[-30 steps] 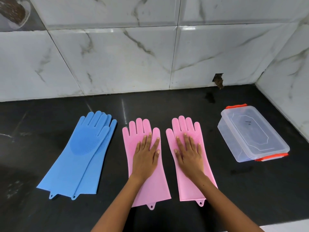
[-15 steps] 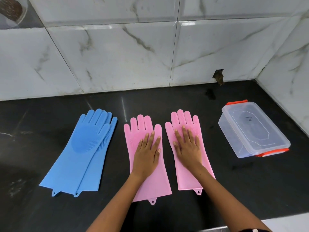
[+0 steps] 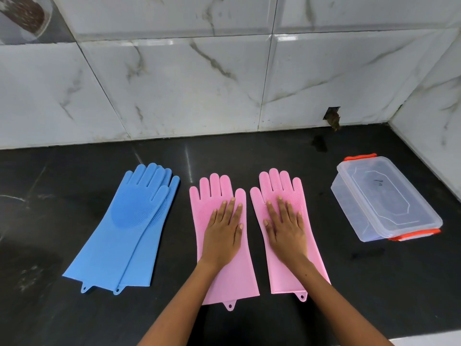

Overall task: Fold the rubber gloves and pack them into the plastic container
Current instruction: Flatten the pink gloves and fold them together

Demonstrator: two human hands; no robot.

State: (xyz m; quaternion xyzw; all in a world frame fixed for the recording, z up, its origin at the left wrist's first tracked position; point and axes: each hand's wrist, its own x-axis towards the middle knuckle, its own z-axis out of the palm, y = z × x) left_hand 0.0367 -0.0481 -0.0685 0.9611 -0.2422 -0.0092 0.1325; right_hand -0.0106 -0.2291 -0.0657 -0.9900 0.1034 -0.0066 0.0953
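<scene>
Rubber gloves lie flat on a glossy black stone counter (image 3: pixel 324 283), fingers pointing toward a wall of white marble-look tiles (image 3: pixel 199 91) veined in grey. Two pink ones sit side by side in the middle, close but apart: the left pink glove (image 3: pixel 224 278) and the right pink glove (image 3: pixel 294 273), each with a long flared cuff ending in a small hanging tab with a hole, and a palm covered in fine raised bristles. The left hand (image 3: pixel 222 236) rests palm down on the left pink glove, fingers straight and slightly spread, grasping nothing; the right hand (image 3: pixel 287 233) lies the same way on the right pink glove, flat and released. To the left, well apart from the pink ones, a blue pair (image 3: pixel 119 231) is stacked one on the other, slightly offset, the top one showing a round patch of bristles on its palm and ribbed edges; two tabs show at the cuffs. To the right stands the plastic container (image 3: pixel 384 201), a clear rectangular box with rounded corners, its clear lid on and held by orange-red clips at both short ends. A small dark scribble marks the lid, too faint to read. A ragged hole (image 3: pixel 333 118) breaks the tile near the counter's back edge. At the top left corner a round glassy object with brown contents (image 3: pixel 27 16) is cut off by the frame and hard to identify.
</scene>
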